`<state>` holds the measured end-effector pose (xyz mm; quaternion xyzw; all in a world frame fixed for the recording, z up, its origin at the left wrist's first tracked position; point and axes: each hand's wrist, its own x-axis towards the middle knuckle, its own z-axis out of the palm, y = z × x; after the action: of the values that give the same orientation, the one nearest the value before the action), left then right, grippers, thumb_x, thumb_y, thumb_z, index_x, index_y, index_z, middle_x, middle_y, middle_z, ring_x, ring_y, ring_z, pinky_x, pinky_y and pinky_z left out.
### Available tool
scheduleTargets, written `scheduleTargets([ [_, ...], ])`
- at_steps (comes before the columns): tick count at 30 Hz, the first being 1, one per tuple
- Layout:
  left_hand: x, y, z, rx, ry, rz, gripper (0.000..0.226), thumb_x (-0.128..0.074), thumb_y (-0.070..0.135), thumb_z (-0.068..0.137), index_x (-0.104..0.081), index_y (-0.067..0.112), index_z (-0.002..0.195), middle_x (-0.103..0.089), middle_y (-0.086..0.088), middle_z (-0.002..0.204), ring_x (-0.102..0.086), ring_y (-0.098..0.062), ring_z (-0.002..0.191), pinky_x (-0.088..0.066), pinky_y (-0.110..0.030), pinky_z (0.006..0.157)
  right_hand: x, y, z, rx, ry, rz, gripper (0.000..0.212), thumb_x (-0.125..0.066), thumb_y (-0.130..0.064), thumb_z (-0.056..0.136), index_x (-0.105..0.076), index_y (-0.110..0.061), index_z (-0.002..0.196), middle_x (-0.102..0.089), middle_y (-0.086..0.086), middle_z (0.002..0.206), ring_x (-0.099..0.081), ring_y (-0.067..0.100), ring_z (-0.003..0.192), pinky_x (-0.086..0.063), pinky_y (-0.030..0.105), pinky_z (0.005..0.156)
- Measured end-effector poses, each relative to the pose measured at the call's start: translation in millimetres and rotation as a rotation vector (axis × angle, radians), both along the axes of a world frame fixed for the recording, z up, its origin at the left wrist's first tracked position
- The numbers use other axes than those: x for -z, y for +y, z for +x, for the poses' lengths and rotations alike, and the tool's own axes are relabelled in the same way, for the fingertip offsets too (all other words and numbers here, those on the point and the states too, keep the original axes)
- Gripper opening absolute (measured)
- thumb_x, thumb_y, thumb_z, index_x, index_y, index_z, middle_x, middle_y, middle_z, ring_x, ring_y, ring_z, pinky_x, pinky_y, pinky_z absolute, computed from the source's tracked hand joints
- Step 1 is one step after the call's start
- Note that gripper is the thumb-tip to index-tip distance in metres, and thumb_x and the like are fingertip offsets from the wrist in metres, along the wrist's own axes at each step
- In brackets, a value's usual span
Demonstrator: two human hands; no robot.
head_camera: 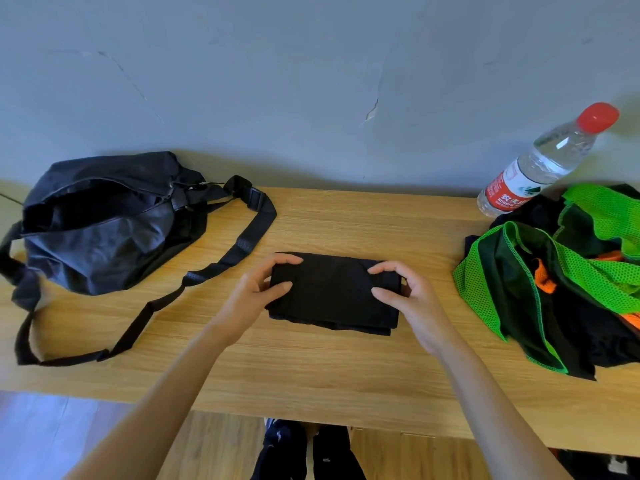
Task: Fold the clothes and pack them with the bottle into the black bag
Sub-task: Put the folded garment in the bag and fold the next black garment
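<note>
Pinching folded black garment (pixel 332 292) | left hand (pixel 256 289) grip left edge | right hand (pixel 412 296) grip right edge

Both bare forearms reach forward from the lower edge, converging toward the centre. Left hand (pixel 258 289): fingers curled, thumb extended inward, pinching the left end of the folded black cloth (pixel 332 296). Right hand (pixel 412 296): mirrored, gripping the right end.
</note>
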<state>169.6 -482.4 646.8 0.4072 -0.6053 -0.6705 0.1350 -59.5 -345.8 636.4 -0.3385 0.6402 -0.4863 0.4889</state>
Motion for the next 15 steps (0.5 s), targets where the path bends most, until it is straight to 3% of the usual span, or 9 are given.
scheduleTargets([
  [5,-12.2,-14.4,15.8,-0.018,0.015,0.035,0.05,-0.061,-0.004,0.084,-0.055,0.031,0.119,-0.056,0.001,0.121,-0.062,-0.013,0.104,-0.057,-0.033,0.076,-13.4,-17.5,8.2,-0.074,0.013,0.042,0.046,-0.069,-0.001,0.081,-0.054,-0.031,0.112,-0.059,-0.002,0.11,-0.058,0.011,0.099,-0.05,0.024,0.078],
  [15,-46.2,-84.3,91.5,-0.041,0.05,-0.054,0.058,-0.065,-0.01,0.079,-0.053,0.027,0.122,-0.057,-0.002,0.12,-0.063,-0.013,0.103,-0.056,-0.029,0.077,-49.1,-96.7,72.0,-0.128,0.144,-0.017,0.023,-0.07,-0.007,0.081,-0.071,-0.023,0.098,-0.064,-0.001,0.104,-0.059,0.016,0.102,-0.049,0.028,0.083],
])
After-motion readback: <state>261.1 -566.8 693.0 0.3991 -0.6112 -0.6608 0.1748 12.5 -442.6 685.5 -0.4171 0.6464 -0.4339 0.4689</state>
